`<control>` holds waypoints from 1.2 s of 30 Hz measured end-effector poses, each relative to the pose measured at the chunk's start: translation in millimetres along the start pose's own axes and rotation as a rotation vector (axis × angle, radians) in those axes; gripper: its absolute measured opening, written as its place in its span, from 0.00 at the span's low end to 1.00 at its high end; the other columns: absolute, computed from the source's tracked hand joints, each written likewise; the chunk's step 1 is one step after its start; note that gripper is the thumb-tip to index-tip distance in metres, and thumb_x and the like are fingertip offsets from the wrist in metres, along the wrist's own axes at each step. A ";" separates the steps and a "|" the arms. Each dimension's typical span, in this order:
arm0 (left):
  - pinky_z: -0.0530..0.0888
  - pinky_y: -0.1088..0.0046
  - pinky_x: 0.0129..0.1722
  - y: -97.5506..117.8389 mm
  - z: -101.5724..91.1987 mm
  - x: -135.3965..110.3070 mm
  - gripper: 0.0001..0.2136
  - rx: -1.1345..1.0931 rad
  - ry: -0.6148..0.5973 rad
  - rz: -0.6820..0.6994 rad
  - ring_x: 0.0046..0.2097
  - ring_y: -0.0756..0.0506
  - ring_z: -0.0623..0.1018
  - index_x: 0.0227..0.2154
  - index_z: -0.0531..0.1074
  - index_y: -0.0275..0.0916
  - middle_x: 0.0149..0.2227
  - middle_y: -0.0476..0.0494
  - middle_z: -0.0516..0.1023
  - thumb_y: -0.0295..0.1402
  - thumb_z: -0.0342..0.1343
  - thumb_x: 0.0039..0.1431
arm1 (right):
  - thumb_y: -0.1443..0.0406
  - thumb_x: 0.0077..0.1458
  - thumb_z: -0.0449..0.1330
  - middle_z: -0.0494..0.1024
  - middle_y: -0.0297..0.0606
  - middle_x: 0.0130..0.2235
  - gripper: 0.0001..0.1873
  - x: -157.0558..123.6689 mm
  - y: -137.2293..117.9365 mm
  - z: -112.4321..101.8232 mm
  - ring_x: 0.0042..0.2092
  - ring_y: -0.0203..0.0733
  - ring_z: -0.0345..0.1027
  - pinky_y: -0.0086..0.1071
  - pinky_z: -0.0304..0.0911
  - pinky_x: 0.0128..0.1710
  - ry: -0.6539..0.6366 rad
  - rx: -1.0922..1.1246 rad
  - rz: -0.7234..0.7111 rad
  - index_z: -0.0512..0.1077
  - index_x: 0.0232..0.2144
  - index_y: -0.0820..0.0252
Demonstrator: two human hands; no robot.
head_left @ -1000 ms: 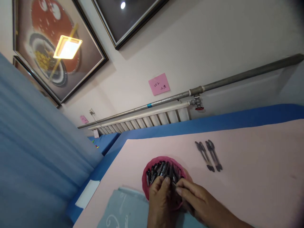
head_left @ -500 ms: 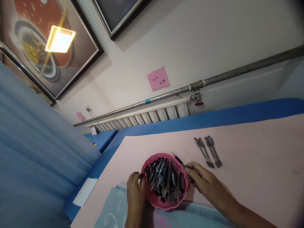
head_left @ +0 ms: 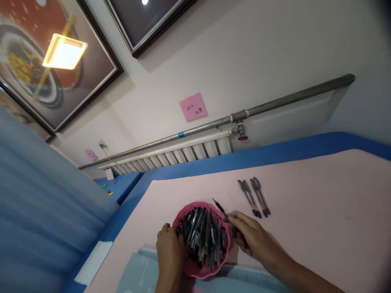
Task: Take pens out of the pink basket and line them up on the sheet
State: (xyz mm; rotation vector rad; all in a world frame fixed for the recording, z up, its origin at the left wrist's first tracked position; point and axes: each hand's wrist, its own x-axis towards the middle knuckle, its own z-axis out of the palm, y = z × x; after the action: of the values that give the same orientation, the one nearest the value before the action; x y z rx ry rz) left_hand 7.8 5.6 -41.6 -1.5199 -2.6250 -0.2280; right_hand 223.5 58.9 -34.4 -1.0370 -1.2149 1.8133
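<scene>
A pink bowl (head_left: 186,268) full of several black pens (head_left: 201,236) stands on the pink table cover (head_left: 320,211). My left hand (head_left: 168,254) grips the bowl's left rim with curled fingers. My right hand (head_left: 249,236) is closed on a thin black pen (head_left: 220,208) just right of the bowl, its tip sticking up and to the left. Two black pens (head_left: 254,197) lie side by side on the cover, a little beyond my right hand.
A pale blue cloth (head_left: 137,276) lies under the bowl's near side. Blue table edge (head_left: 275,156) runs behind the cover, with a radiator (head_left: 171,156) and pipe (head_left: 275,103) along the wall. A blue curtain (head_left: 39,211) hangs at left; white paper (head_left: 93,262) lies below it.
My hands came apart from over the bowl: the left moved to the bowl's left rim, the right drew a single pen out to the right side. The view shifted a little.
</scene>
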 end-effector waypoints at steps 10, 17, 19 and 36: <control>0.62 0.70 0.41 -3.5 -2.0 -4.7 0.09 -0.167 -0.041 0.002 0.38 0.43 0.72 0.23 0.71 0.36 0.33 0.39 0.72 0.25 0.45 0.50 | 0.55 0.49 0.55 0.60 0.25 0.18 0.13 3.8 4.8 -4.1 0.18 0.27 0.50 0.23 0.41 0.18 -0.070 0.230 0.097 0.61 0.23 0.58; 0.63 0.69 0.48 -11.7 -7.2 -10.3 0.08 -0.348 0.015 -0.015 0.46 0.42 0.70 0.27 0.70 0.36 0.41 0.37 0.71 0.28 0.46 0.50 | 0.56 0.51 0.53 0.60 0.25 0.17 0.13 7.2 9.7 -5.8 0.17 0.27 0.48 0.23 0.39 0.17 -0.066 0.198 0.063 0.62 0.23 0.58; 0.63 0.68 0.48 -14.1 -7.7 -12.6 0.08 -0.401 0.018 -0.020 0.48 0.42 0.68 0.27 0.70 0.36 0.44 0.36 0.70 0.29 0.46 0.50 | 0.56 0.51 0.53 0.61 0.25 0.17 0.13 7.9 10.9 -6.5 0.17 0.26 0.48 0.24 0.38 0.16 -0.059 0.195 0.078 0.63 0.23 0.58; 0.59 0.59 0.52 -6.6 -16.5 -31.5 0.13 -0.217 -0.028 0.032 0.55 0.35 0.63 0.37 0.74 0.36 0.54 0.31 0.64 0.28 0.52 0.47 | 0.53 0.48 0.55 0.60 0.26 0.17 0.15 5.3 4.4 -3.4 0.19 0.27 0.48 0.23 0.42 0.17 -0.021 0.120 0.137 0.63 0.22 0.58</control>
State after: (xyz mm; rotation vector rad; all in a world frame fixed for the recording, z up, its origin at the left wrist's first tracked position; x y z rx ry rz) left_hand 17.9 -27.5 -31.0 -1.6373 -2.6696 -0.5075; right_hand 223.8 63.4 -40.5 -1.0573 -1.0558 1.9811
